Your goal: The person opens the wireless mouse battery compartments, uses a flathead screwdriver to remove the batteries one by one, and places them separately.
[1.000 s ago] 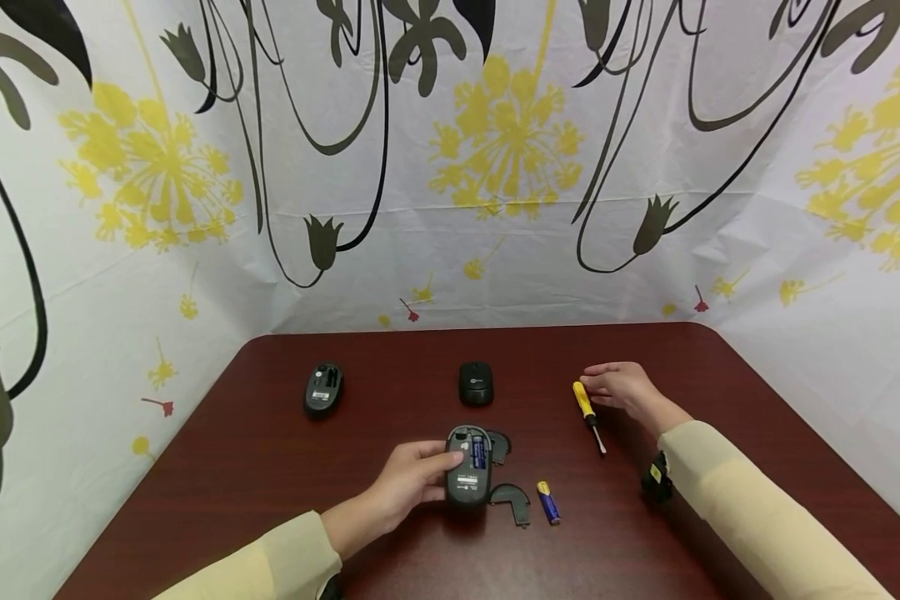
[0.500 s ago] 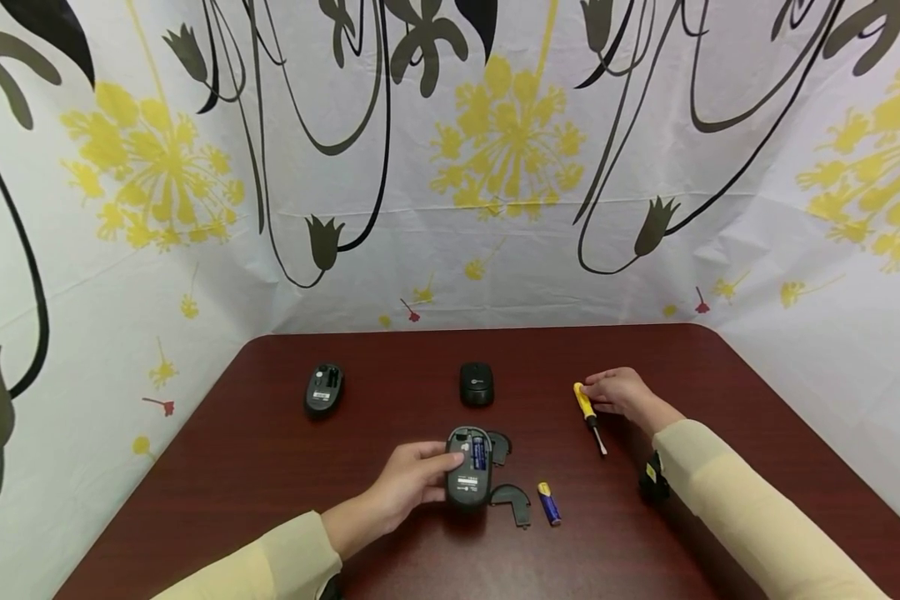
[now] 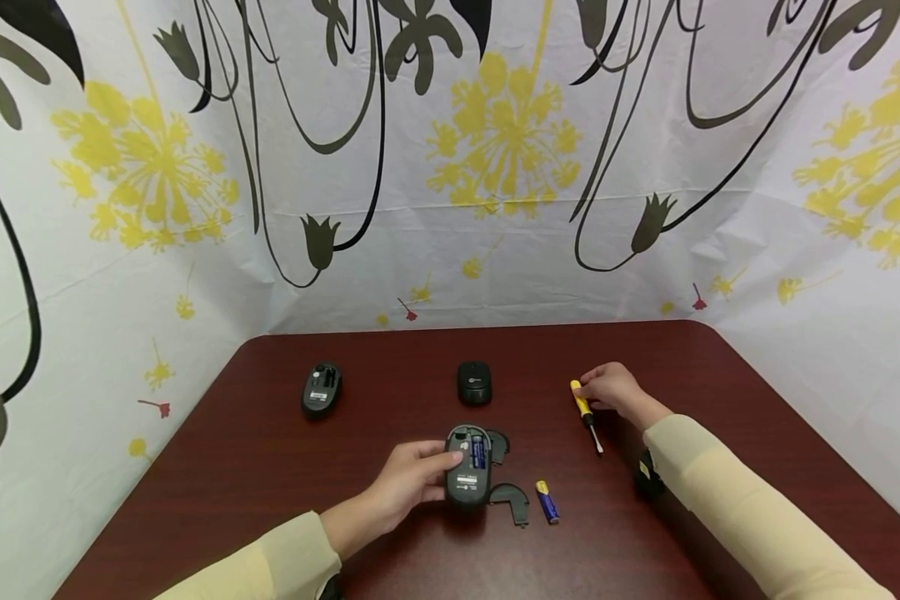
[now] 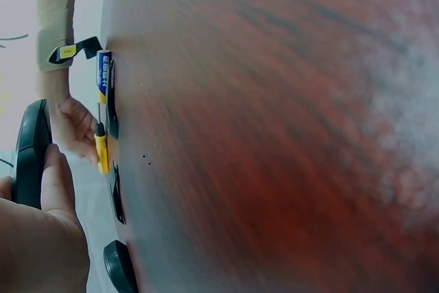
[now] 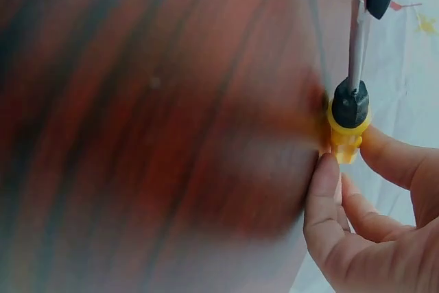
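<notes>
So, closest to you is your left hand (image 3: 412,479), which grips a dark mouse (image 3: 467,497) by its side, thumb on the underside and fingers behind. It's up off the table (image 3: 397,375), belly facing you, with a blue battery (image 3: 478,452) sitting in the open bay. Just to its right lies a curved grey cover (image 3: 521,503), and beside that a loose blue-and-yellow battery (image 3: 547,502), lying a bit slanted. A second cover (image 3: 501,446) sits a little farther off, partly hidden behind the mouse you've got.

Your hands are well apart, btw. Farther out on the right, your right hand (image 3: 617,390) pinches the yellow handle of the screwdriver (image 3: 587,417) between thumb and fingers, tip angled back towards you. Can't really tell if it's clear of the tabletop.

Out past that you've got a black mouse (image 3: 474,383) right side up in the middle, and over to the left another upside-down mouse (image 3: 321,390) with its bay uncovered. Behind everything hangs a white flower-print cloth (image 3: 510,287).
</notes>
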### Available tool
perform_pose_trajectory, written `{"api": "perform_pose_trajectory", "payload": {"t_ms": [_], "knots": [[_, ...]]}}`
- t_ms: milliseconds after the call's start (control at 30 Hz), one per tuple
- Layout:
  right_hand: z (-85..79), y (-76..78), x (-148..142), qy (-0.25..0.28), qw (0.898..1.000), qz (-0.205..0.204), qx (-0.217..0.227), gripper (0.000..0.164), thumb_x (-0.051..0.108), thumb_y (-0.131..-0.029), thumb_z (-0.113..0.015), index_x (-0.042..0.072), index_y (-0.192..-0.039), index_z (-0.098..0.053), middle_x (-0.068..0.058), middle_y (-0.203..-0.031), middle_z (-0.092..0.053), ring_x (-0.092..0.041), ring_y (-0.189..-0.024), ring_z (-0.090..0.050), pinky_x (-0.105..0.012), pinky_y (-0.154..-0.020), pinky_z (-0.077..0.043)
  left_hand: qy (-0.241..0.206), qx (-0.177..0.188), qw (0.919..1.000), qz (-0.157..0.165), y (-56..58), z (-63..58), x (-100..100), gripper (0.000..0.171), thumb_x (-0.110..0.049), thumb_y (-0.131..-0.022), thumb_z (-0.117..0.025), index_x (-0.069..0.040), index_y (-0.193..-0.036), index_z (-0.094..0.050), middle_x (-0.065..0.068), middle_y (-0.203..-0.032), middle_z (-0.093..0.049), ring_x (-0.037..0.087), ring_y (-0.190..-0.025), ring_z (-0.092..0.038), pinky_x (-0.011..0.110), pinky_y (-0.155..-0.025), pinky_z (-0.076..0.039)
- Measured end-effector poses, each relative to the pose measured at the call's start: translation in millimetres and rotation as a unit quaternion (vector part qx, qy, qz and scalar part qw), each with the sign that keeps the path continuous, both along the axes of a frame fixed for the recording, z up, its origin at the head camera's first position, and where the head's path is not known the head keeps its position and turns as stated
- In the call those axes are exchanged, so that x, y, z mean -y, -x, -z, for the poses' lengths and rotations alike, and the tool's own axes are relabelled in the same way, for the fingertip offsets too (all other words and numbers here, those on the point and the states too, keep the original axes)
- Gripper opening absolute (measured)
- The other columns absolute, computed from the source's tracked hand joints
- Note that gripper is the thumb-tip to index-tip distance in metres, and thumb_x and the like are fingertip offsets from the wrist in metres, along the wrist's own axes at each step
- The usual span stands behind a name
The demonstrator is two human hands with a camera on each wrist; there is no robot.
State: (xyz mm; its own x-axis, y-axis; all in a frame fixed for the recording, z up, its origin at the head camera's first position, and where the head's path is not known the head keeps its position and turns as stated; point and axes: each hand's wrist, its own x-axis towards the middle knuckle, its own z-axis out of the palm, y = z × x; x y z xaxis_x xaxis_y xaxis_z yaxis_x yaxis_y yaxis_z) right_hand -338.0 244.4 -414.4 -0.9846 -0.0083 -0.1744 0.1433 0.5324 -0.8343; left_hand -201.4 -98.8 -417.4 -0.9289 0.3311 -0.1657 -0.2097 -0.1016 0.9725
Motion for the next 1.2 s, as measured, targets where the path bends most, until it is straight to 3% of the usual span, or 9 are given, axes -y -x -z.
{"api": "perform_pose_trajectory", "payload": {"t_ms": [233, 433, 667, 967, 1200], "knots": [[-0.1, 1.9, 4, -0.04, 0.999, -0.013, -0.017, 0.035, 0.005, -0.088, -0.069, -0.015, -0.115, -0.058, -0.027, -0.11, -0.061, -0.024, -0.084, -0.065, -0.037, -0.071, -0.058, -0.004, -0.002, 1.0, -0.002, 0.4, 0.8, 1, 0.046, -0.018, -0.092, -0.067, 0.011, -0.127, -0.056, 0.018, -0.107, -0.068, 0.025, -0.093, -0.068, 0.037, -0.076, -0.057], [-1.4, 1.0, 5, -0.036, 0.999, -0.01, -0.018, 0.03, 0.005, -0.088, -0.07, -0.014, -0.11, -0.061, -0.025, -0.105, -0.063, -0.026, -0.083, -0.065, -0.036, -0.069, -0.058, -0.005, -0.004, 1.0, -0.004, 0.2, 0.7, 1, 0.046, -0.018, -0.092, -0.068, 0.011, -0.126, -0.056, 0.018, -0.107, -0.068, 0.024, -0.092, -0.068, 0.036, -0.075, -0.057], [-1.9, 0.8, 5, -0.026, 1.0, -0.009, -0.001, 0.026, 0.004, -0.087, -0.068, -0.013, -0.108, -0.065, -0.026, -0.111, -0.062, -0.025, -0.085, -0.063, -0.036, -0.07, -0.058, -0.006, -0.003, 1.0, -0.004, 0.4, 1.4, 1, 0.045, -0.018, -0.092, -0.067, 0.011, -0.125, -0.057, 0.018, -0.105, -0.069, 0.023, -0.091, -0.069, 0.034, -0.073, -0.058], [-6.9, -2.2, 4, 0.021, 0.999, -0.009, 0.037, 0.037, 0.005, -0.091, -0.064, -0.014, -0.123, -0.057, -0.03, -0.126, -0.054, -0.032, -0.104, -0.06, -0.041, -0.078, -0.056, -0.003, -0.003, 1.0, -0.004, 0.4, 1.9, 2, 0.044, -0.018, -0.092, -0.068, 0.01, -0.124, -0.058, 0.018, -0.104, -0.069, 0.023, -0.09, -0.069, 0.033, -0.071, -0.057], [-20.5, -4.3, 5, 0.078, 0.995, -0.017, 0.056, 0.046, 0.01, -0.094, -0.063, -0.011, -0.133, -0.05, -0.018, -0.116, -0.062, -0.018, -0.091, -0.064, -0.039, -0.08, -0.056, -0.002, -0.001, 1.0, -0.005, 0.4, 1.2, 2, 0.044, -0.018, -0.092, -0.068, 0.01, -0.124, -0.058, 0.018, -0.105, -0.069, 0.023, -0.091, -0.069, 0.033, -0.072, -0.058]]}}
